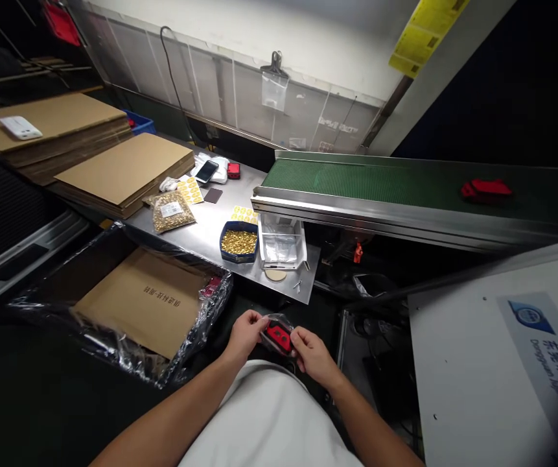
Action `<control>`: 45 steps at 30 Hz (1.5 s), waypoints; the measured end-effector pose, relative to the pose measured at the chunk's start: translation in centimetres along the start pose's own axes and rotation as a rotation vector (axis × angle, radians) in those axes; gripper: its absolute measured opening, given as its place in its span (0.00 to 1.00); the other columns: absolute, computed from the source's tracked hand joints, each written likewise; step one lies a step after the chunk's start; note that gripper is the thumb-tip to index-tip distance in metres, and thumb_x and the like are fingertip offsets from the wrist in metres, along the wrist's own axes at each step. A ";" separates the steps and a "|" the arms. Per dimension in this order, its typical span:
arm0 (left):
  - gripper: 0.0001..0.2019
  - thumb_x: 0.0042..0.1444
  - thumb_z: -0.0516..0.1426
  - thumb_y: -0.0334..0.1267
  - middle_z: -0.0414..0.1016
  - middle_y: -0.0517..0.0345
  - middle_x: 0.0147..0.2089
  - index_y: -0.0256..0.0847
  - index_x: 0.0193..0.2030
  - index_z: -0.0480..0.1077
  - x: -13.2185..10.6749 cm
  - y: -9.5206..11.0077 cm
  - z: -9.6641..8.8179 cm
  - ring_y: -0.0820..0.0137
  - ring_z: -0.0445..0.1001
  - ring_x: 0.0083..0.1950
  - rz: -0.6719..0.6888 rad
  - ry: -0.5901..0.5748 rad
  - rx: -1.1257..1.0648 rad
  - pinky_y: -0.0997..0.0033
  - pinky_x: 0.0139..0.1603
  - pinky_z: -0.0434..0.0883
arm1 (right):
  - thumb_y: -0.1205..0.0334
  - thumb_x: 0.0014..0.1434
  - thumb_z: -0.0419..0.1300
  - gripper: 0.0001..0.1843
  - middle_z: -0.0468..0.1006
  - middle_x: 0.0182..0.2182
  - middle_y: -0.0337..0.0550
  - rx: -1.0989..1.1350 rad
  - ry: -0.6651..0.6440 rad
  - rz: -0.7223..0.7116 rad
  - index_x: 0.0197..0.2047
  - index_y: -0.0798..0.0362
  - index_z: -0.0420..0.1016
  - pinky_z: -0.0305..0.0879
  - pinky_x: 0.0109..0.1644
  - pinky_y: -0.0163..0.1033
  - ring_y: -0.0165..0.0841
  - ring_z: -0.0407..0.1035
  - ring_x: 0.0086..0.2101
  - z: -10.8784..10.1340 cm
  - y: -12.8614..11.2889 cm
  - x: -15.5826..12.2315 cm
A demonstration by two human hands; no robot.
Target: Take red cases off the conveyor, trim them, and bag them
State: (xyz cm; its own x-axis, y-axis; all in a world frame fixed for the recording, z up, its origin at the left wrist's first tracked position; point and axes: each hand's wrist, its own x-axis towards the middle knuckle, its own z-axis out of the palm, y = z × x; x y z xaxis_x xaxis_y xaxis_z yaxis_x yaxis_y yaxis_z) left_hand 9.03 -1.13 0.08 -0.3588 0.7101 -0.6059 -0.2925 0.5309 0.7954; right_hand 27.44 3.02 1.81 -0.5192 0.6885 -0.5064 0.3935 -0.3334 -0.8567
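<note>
A red and black plastic part (279,336) sits inside a clear plastic bag (281,318), held between my two hands in front of my body. My left hand (247,334) pinches the bag at its left side. On the other side, my right hand (312,352) grips the bag and the part's right end with thumb and fingers. Ahead of the hands, on the metal table (205,240), stand a blue tray of small brass-coloured pieces (238,242) and a white bin (282,246) with clear bags in it.
A green conveyor belt (337,178) carries another red part (487,189) at right. The plastic-lined box (137,301) at left holds a cardboard sheet. Cardboard stacks (127,168), a bag of brass-coloured pieces (172,213) and a phone (207,171) lie behind. A white machine panel (473,363) borders the right.
</note>
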 end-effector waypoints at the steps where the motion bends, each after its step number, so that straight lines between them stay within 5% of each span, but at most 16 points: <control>1: 0.11 0.61 0.60 0.35 0.63 0.69 0.22 0.36 0.29 0.66 0.0 0.1 -0.1 0.79 0.61 0.20 -0.012 -0.007 -0.016 0.78 0.20 0.62 | 0.35 0.60 0.52 0.26 0.65 0.22 0.32 0.007 -0.016 -0.009 0.31 0.52 0.62 0.45 0.16 0.30 0.21 0.53 0.14 0.1 -0.3 -0.1; 13: 0.10 0.61 0.59 0.35 0.60 0.71 0.20 0.36 0.30 0.64 -2.0 0.6 -1.2 0.82 0.53 0.16 -0.107 -0.005 -0.272 0.82 0.14 0.48 | 0.42 0.65 0.54 0.22 0.65 0.26 0.36 -0.008 -0.178 -0.136 0.33 0.54 0.68 0.46 0.22 0.31 0.22 0.53 0.21 -0.3 -0.9 -0.5; 20: 0.19 0.43 0.71 0.46 0.67 0.66 0.19 0.37 0.29 0.68 -5.3 0.6 -2.2 0.80 0.62 0.20 -0.048 -0.101 -0.484 0.83 0.19 0.57 | 0.43 0.66 0.53 0.21 0.61 0.21 0.32 -0.017 -0.144 -0.159 0.35 0.53 0.69 0.46 0.20 0.31 0.23 0.52 0.19 -0.4 -2.7 -1.1; 23: 0.23 0.50 0.63 0.60 0.71 0.62 0.24 0.39 0.34 0.69 -5.8 0.4 -2.4 0.76 0.67 0.23 -0.165 -0.109 -0.605 0.81 0.21 0.61 | 0.43 0.65 0.54 0.21 0.58 0.18 0.30 0.009 -0.140 -0.159 0.35 0.53 0.69 0.47 0.20 0.30 0.23 0.51 0.18 -0.3 -4.0 -1.6; 26: 0.30 0.55 0.54 0.66 0.77 0.50 0.32 0.35 0.41 0.72 -6.2 0.9 -1.5 0.66 0.75 0.30 -0.301 -0.243 -0.704 0.70 0.29 0.72 | 0.41 0.63 0.56 0.22 0.59 0.17 0.30 0.087 -0.199 -0.137 0.37 0.54 0.69 0.47 0.19 0.30 0.22 0.51 0.17 0.2 -5.4 -2.2; 29: 0.32 0.58 0.53 0.64 0.79 0.42 0.40 0.33 0.47 0.73 -6.6 1.7 -0.1 0.56 0.78 0.40 -0.330 -0.399 -0.850 0.59 0.41 0.75 | 0.34 0.64 0.48 0.31 0.63 0.16 0.32 0.144 -0.284 -0.137 0.44 0.56 0.70 0.48 0.19 0.30 0.23 0.53 0.15 0.8 -6.8 -2.7; 32: 0.28 0.59 0.54 0.61 0.79 0.42 0.42 0.34 0.45 0.74 -6.7 2.2 0.6 0.54 0.78 0.43 -0.314 -0.418 -0.970 0.56 0.47 0.74 | 0.30 0.63 0.36 0.42 0.68 0.17 0.36 0.182 -0.307 -0.166 0.56 0.57 0.67 0.49 0.19 0.30 0.24 0.55 0.15 1.0 -8.0 -2.9; 36: 0.30 0.60 0.52 0.61 0.79 0.38 0.41 0.30 0.44 0.74 -6.1 2.2 0.4 0.51 0.78 0.43 -0.298 -0.416 -1.030 0.53 0.47 0.74 | 0.28 0.61 0.34 0.46 0.71 0.20 0.38 0.216 -0.249 -0.180 0.65 0.56 0.57 0.49 0.19 0.30 0.24 0.54 0.15 1.0 -8.6 -2.6; 42: 0.23 0.62 0.54 0.55 0.80 0.45 0.41 0.34 0.44 0.74 -5.0 2.6 -0.2 0.55 0.78 0.40 -0.234 -0.306 -1.101 0.58 0.41 0.76 | 0.46 0.61 0.62 0.31 0.68 0.21 0.31 0.034 -0.139 -0.174 0.61 0.52 0.63 0.60 0.26 0.31 0.26 0.63 0.21 1.3 -8.7 -1.9; 45: 0.22 0.62 0.55 0.53 0.80 0.43 0.40 0.33 0.45 0.74 -4.6 3.0 -0.6 0.55 0.79 0.39 -0.263 -0.250 -1.101 0.57 0.38 0.76 | 0.50 0.61 0.62 0.19 0.71 0.22 0.35 -0.049 -0.057 -0.180 0.49 0.54 0.72 0.60 0.26 0.32 0.26 0.64 0.22 1.9 -8.7 -1.3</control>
State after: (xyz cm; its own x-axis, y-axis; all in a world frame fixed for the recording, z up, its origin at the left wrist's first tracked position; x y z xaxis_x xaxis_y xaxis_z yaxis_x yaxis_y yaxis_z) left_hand 9.28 -3.12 5.25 -0.0231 0.7741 -0.6326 -0.9895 0.0727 0.1252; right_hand 23.22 3.80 9.76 -0.6265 0.6958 -0.3513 0.3263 -0.1752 -0.9289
